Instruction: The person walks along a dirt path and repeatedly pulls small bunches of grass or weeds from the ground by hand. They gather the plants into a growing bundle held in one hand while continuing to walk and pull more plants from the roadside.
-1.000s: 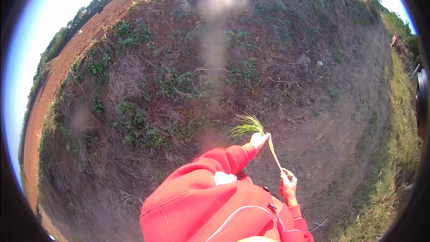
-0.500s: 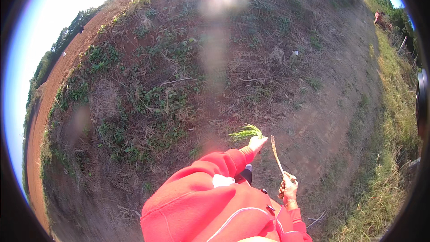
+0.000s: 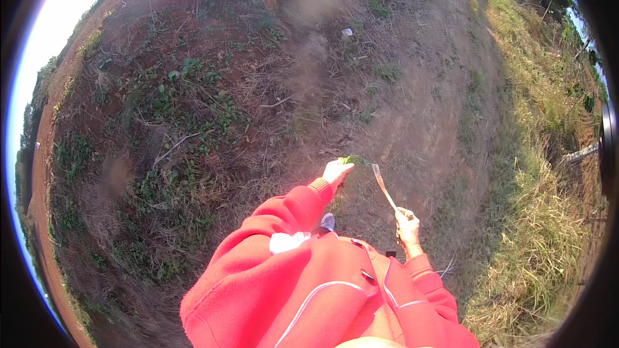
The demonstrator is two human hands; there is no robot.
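Note:
A small tuft of green grass [image 3: 353,159] is gripped in my left hand [image 3: 335,172], held out in front of me with its blades bent over to the right. My right hand [image 3: 408,229] is wrapped round the lower end of a sickle [image 3: 385,188]. Its thin, brownish, slightly curved blade points up and left, the tip close to the grass but apart from it. The handle is mostly hidden by my fingers. Both arms are in red sleeves. White cloth or plastic [image 3: 288,241] shows at the front of my red jacket [image 3: 248,283].
One shoe [image 3: 327,222] shows below my left hand. A weedy bank [image 3: 187,174] with dry stalks and leafy plants rises on the left. A dirt track [image 3: 429,129] runs along the middle right, bordered by tall yellowish grass [image 3: 516,245]. A small white scrap [image 3: 347,32] lies farther ahead.
My view has turned to the right, and both hands appear higher and farther left. The grass now hangs to the right of my left hand instead of fanning left. Both grips hold.

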